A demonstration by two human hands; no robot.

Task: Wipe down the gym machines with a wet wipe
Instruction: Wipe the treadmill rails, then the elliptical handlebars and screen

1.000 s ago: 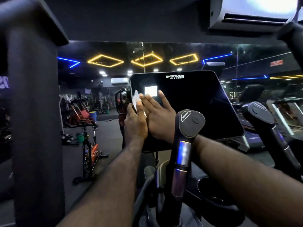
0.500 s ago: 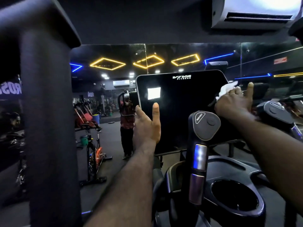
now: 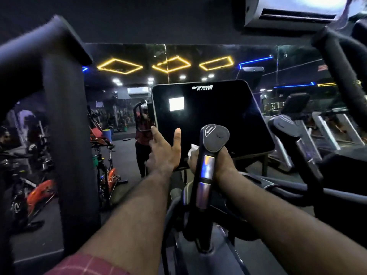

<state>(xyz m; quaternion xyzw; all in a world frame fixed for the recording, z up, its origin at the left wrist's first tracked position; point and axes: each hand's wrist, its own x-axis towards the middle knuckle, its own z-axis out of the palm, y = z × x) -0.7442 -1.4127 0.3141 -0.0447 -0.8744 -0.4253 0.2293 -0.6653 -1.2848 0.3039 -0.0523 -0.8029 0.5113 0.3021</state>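
While a black padded upright (image 3: 69, 135) fills the left of the view, the left hand (image 3: 164, 151) rests at the lower left corner of the cardio machine's console screen (image 3: 214, 116). Its fingers are straight, its thumb lies on the dark glass, and it holds nothing; it looks to be steadying the panel at its edge. That edge is probably the sound place to brace. The screen seems rigid but glossy and thin on its mount, so it likely wants light, even pressure, not a shove. Just beside the thumb, low on the glass, a white wet wipe (image 3: 192, 151) shows as a crumpled tuft. It should handle as light, limp and slippery-damp, apt to bunch or fold over. Kept as a pad under the fingers, it would cover more surface. A handlebar grip (image 3: 214, 139) with a silver sensor strip stands in front, hiding most of the right hand (image 3: 225, 164). The wipe sits at that hand's fingers, but whether they curl round it or press it flat I cannot tell.
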